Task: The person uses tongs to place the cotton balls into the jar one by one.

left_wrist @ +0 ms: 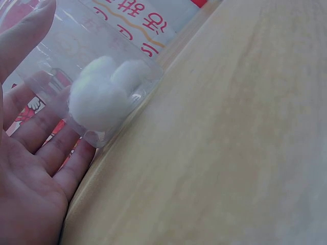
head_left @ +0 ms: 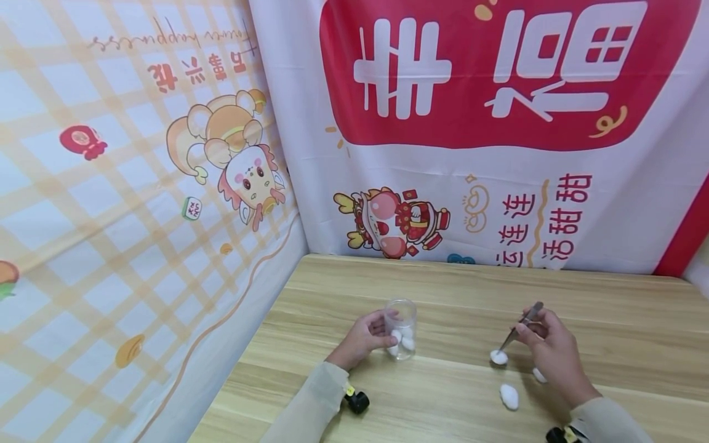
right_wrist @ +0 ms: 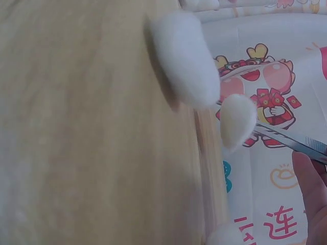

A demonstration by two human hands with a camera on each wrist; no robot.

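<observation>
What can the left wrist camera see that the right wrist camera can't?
Only the left wrist view shows the clear cup, with white puffs inside, and the left grip.
Only the right wrist view shows the tweezers and right grip.
Both show white puffs, the wooden table and the printed cloth.

From above, the head view faces forward-down; low, tilted wrist close-ups share the tabletop (head_left: 437, 406).
</observation>
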